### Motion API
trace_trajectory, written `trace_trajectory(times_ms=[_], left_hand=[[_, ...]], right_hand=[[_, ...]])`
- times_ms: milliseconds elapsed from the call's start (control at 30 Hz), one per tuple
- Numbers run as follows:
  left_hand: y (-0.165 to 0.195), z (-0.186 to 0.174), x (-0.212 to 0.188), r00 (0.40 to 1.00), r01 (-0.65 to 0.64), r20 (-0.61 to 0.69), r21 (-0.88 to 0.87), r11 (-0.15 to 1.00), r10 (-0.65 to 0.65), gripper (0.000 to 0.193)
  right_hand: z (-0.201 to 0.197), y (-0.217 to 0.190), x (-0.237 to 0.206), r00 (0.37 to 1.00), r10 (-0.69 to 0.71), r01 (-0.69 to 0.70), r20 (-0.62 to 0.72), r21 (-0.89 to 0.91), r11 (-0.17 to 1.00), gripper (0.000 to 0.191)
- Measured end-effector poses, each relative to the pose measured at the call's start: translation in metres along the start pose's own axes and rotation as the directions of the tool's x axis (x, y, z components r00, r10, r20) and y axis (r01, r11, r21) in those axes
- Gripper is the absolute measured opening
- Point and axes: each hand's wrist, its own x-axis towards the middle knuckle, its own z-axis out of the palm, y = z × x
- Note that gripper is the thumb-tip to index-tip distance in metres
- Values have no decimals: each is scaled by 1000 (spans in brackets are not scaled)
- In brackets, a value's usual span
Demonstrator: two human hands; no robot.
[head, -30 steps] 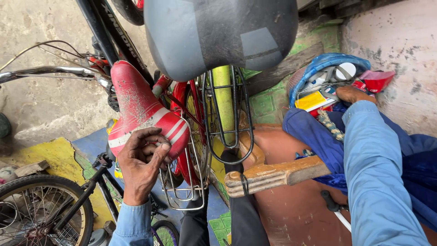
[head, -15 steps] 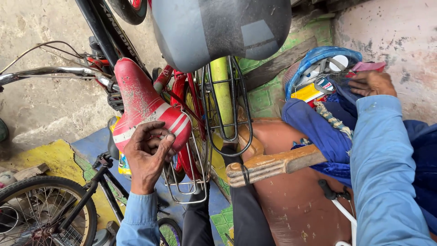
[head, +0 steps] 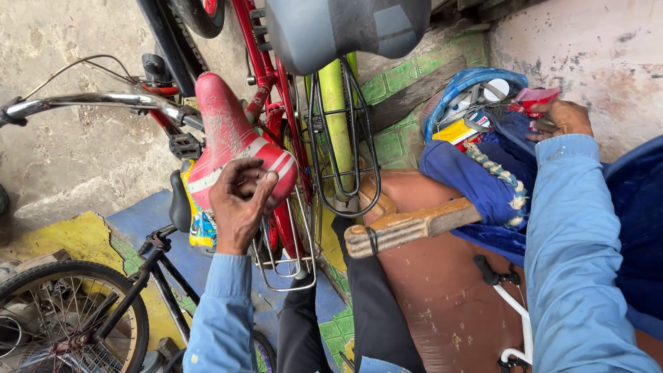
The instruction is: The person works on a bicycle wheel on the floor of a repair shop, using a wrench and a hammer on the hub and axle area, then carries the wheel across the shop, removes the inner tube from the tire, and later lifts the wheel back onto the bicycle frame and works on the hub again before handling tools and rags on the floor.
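On the red bike seat (head: pixel 231 141), your left hand (head: pixel 238 200) clamps its rear; your right hand (head: pixel 563 117) grips something inside the blue bag (head: pixel 483 176).

The concrete floor (head: pixel 76 173) is carrying everything here. Below the left hand's fingers (head: pixel 259 186), a blue and yellow painted patch (head: pixel 103 235) is showing on it, and a small bicycle's spoked wheel (head: pixel 65 318) is standing there. Beyond those fingers, the red bicycles (head: pixel 266 90) are standing on the grey concrete. Between the two hands, green patterned tiles (head: pixel 394 138) are running toward the wall.
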Motion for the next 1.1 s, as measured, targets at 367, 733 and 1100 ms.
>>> trace_trajectory(times_ms=[367,733,1100], left_hand=[[0,6,9,997,-76,7,16,997,76,39],[-7,8,15,995,-95,7,34,995,95,37],[-9,10,18,993,-117,-18,71,991,119,34]], right_hand=[[-2,45,-53,953,-122,278,278,-960,-16,61],[-109,17,-63,452,-198,722,870,-487,-492,40],[-174,88,-121,728,277,382,627,-707,595,31]])
